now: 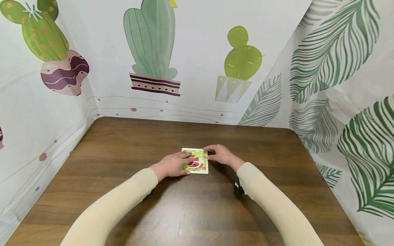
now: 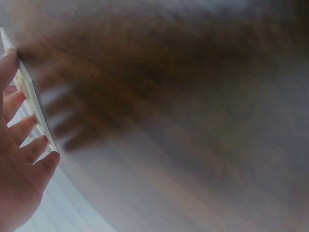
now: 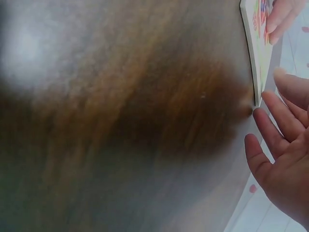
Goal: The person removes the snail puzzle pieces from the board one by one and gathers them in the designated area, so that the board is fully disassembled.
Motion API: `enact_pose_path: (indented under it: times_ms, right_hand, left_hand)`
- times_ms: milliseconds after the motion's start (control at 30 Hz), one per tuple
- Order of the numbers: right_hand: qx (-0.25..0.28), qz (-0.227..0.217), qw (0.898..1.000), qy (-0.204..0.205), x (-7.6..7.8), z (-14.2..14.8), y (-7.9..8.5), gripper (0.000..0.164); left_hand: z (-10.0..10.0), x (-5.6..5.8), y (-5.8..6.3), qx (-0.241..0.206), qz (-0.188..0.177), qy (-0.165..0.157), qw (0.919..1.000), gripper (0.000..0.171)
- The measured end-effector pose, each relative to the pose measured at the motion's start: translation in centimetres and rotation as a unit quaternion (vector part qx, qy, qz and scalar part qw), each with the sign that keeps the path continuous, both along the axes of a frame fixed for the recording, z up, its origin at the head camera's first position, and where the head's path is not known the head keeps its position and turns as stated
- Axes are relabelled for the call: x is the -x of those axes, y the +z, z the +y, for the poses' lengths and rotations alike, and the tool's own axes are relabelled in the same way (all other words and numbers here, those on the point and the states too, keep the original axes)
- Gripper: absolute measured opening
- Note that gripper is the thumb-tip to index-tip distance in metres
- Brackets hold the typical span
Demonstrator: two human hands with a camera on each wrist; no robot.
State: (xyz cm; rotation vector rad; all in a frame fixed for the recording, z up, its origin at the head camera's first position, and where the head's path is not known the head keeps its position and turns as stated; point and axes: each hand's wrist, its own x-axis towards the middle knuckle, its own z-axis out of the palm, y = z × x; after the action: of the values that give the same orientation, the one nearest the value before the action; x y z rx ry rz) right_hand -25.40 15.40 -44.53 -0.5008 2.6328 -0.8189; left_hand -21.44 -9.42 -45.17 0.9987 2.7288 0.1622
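A small square picture board (image 1: pixel 201 167), white-rimmed with a green ground and a red and blue figure, lies flat on the table. My left hand (image 1: pixel 173 164) rests on its left part with extended fingers, covering some of the picture. In the left wrist view the fingers (image 2: pixel 29 128) of that hand lie along the board's edge (image 2: pixel 41 108). At the right side of the board, my right hand (image 1: pixel 222 154) has its fingertips at the edge near the far corner. The right wrist view shows its fingers loosely extended, close beside the board's corner (image 3: pixel 257 92).
The brown wooden table (image 1: pixel 191 212) reaches around the board on all sides. Behind it stands a white wall covering (image 1: pixel 197 61) printed with cacti, and leaf-printed sheeting (image 1: pixel 338 112) hangs along the right side.
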Motion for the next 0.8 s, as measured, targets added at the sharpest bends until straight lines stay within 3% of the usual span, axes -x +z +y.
enact_pose_path:
  times_ms: [267, 800]
  right_hand:
    - [0.006, -0.006, 1.000, -0.004, 0.08, -0.41, 0.01, 0.036]
    - [-0.020, 0.053, 0.998, -0.001, 0.20, -0.64, -0.44, 0.029]
  left_hand:
    - [-0.38, -0.07, -0.29, -0.002, 0.008, -0.012, 0.9999, 0.062]
    - [-0.55, -0.05, -0.35, -0.014, 0.014, -0.009, 0.9998, 0.063]
